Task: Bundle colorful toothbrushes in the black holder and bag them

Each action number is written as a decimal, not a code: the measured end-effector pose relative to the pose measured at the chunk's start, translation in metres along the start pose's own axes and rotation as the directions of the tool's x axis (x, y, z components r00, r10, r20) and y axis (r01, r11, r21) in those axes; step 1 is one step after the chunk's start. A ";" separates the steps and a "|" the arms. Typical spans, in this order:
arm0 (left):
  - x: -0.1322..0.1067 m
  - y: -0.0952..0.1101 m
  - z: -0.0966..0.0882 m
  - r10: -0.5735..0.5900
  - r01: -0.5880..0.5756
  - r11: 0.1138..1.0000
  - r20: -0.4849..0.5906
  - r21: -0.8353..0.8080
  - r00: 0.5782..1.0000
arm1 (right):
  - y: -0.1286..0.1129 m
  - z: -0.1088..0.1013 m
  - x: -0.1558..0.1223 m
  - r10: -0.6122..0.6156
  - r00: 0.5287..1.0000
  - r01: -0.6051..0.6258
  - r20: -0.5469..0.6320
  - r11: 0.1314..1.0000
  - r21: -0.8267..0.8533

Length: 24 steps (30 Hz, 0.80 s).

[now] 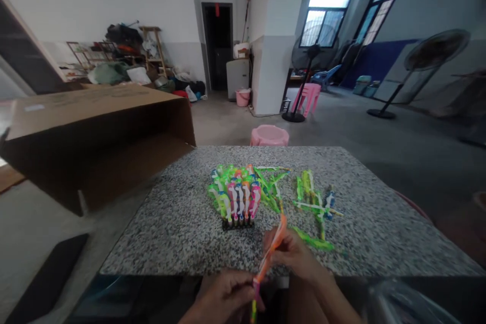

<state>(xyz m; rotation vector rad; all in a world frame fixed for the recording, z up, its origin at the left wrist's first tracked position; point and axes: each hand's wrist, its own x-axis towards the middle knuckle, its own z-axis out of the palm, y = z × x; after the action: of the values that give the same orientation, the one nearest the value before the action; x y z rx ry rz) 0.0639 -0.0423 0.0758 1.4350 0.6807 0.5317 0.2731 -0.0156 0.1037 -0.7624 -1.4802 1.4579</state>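
My left hand (224,296) is closed around the lower end of a thin orange plastic strip (271,250), low in the view at the table's near edge. My right hand (292,255) pinches the same strip higher up, just in front of me. Beyond the hands a small black stand (237,224) holds a bunch of upright colourful toy pieces (237,195) in pink, white, orange and green. Loose green plastic strips (313,202) lie scattered to its right on the speckled granite table (182,223).
A large open cardboard box (94,136) lies on its side to the left. A pink stool (269,135) stands beyond the table's far edge. Standing fans (433,55) and a pink chair (309,96) are farther back, and clutter lines the far wall.
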 end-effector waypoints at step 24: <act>0.069 -0.057 -0.106 0.463 0.083 0.733 -0.584 0.675 0.666 | 0.090 -0.006 0.070 -0.075 0.832 -0.258 -0.550 0.826 -0.502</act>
<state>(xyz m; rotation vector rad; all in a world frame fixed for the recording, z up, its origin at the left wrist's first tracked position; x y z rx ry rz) 0.0344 0.0768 0.0112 1.9901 1.4767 1.1734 0.2360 0.0601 0.0274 -1.5000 -1.4111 0.7321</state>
